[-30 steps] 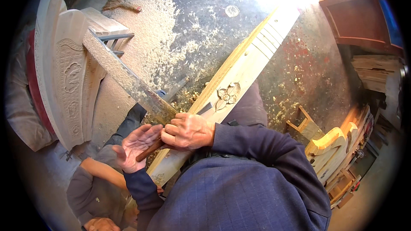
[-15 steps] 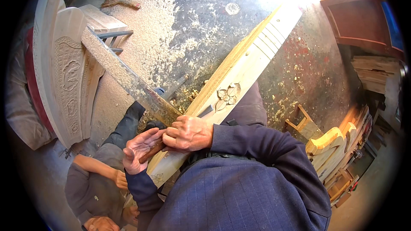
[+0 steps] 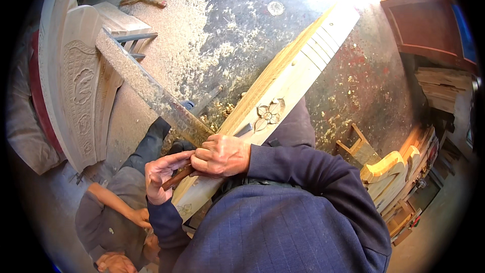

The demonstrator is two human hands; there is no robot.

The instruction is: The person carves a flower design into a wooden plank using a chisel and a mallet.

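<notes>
My right hand [image 3: 222, 156] is wrapped in a fist round a carving chisel [image 3: 178, 177] with a brown wooden handle. Its grey metal blade comes out past my knuckles, pointing toward a carved flower [image 3: 269, 114] on a long pale wooden beam [image 3: 298, 81]. My left hand [image 3: 157, 172] is at the back end of the handle, palm against it, with the fingers stretched out beside my right fist. The beam runs diagonally under both hands. A fainter flower outline [image 3: 185, 209] shows nearer its lower end.
A dusty plank [image 3: 151, 91] meets the beam's left side. Carved panels [image 3: 81, 86] lean at the left. Another person [image 3: 111, 222] works at the lower left, close to my left arm. Sawdust [image 3: 172, 30] covers the floor; a small wooden stool [image 3: 361, 146] and cut boards [image 3: 389, 177] stand right.
My left hand has turned and come in against the chisel handle, its fingers now closer to my right fist. The right hand has barely shifted.
</notes>
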